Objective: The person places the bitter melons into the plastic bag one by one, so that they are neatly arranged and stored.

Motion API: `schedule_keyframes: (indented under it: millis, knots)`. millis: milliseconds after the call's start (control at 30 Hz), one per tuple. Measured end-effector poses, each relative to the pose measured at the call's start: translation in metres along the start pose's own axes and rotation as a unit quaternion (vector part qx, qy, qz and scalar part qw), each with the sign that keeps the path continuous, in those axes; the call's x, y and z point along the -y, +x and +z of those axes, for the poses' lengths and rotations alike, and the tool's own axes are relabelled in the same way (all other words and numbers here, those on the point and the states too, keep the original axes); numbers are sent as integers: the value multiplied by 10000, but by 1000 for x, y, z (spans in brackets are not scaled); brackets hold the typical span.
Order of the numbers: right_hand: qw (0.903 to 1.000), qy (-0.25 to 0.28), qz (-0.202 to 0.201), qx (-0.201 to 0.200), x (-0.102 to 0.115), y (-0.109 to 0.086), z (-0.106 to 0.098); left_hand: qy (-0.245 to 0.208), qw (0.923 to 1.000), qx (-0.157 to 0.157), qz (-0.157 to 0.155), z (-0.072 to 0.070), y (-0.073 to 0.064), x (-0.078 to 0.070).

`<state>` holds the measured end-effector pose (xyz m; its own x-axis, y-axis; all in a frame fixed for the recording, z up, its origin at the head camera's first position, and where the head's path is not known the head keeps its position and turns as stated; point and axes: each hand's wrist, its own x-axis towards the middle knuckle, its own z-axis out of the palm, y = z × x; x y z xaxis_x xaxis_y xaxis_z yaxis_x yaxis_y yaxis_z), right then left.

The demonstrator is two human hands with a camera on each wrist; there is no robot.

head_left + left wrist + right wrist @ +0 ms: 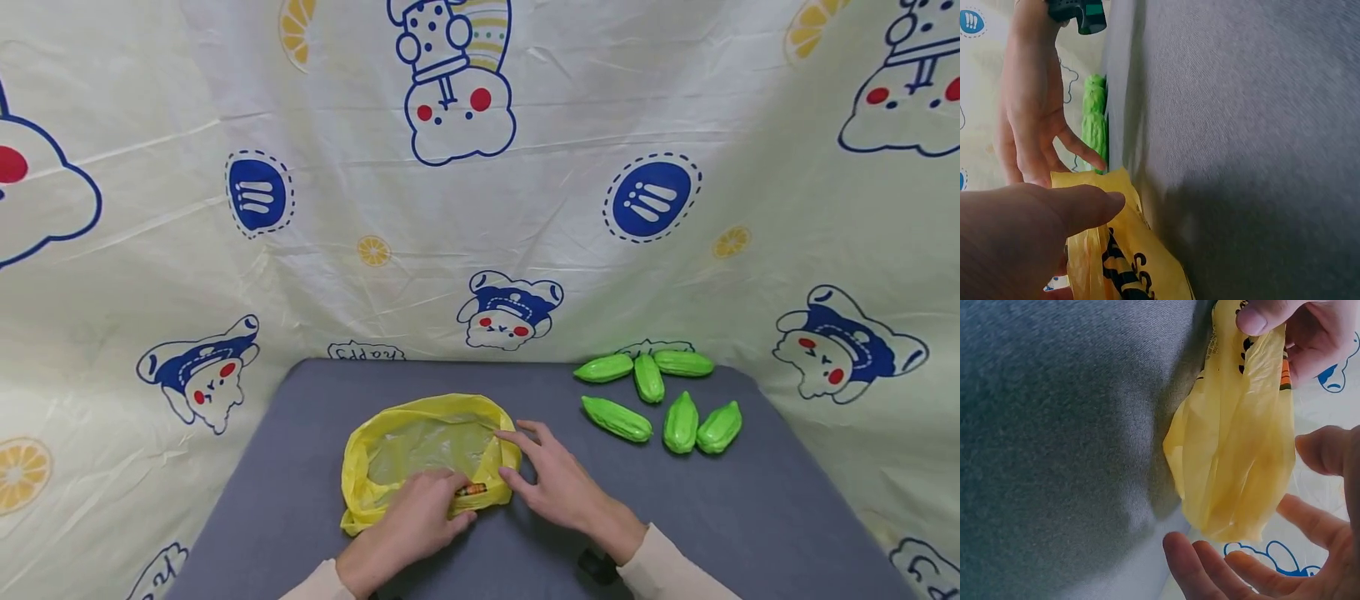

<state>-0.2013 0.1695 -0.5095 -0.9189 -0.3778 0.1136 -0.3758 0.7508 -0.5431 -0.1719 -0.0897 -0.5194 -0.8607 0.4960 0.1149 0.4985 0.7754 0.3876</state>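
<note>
A yellow plastic bag (356, 467) stands on the table with its mouth spread wide, facing up. My left hand (423, 510) grips its near rim, thumb outside and fingers inside; in the left wrist view the thumb (1094, 203) lies against the yellow film, above dark printing. At the bag's right side is my right hand (562, 487), its fingers parted and its fingertips right by the rim. In the right wrist view those fingers (1260, 575) are spread around the bag's end, with no film pinched between them.
Several green, ridged, pod-shaped pieces (617, 418) lie at the back right of the grey table (675, 517). A patterned cloth (540, 208) hangs behind the table and along its sides. A dark device (597, 567) sits at my right wrist.
</note>
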Motion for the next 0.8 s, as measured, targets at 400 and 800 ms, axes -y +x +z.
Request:
schedule_keyframes:
  millis: [400, 800]
  knots:
    - [9990, -103, 163, -401, -4, -2, -7, -248, 9989, 263, 288, 7, 8, -11]
    - [9974, -192, 300, -622, -10, -7, -11, -472, 9987, -21, 175, 0, 5, -12]
